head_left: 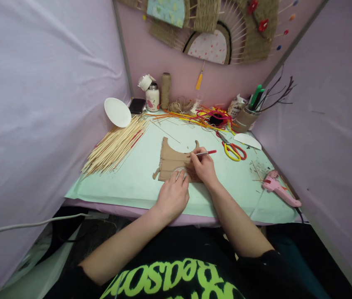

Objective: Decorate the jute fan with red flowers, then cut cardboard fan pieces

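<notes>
A piece of brown cardboard [174, 155] with a curved cut-out along its far edge and ragged sides lies on the table. My left hand [172, 194] rests flat at its near edge, fingers stretched over a pale, curved, see-through piece that looks like a protractor [180, 169]. In my right hand [204, 167] is a pen [207, 153] with a red end pointing right. Its tip is over the cardboard's right part, but whether it touches is too small to tell. My right hand covers part of the cardboard's right side.
Bamboo sticks [116, 143] lie left under a white disc [117, 112]. Scissors [232, 149], a white half disc [247, 140] and a pink glue gun [280, 189] are at right. Coloured strands [194, 118], a bottle [152, 99], twine [165, 91] and a pen pot [246, 119] stand behind.
</notes>
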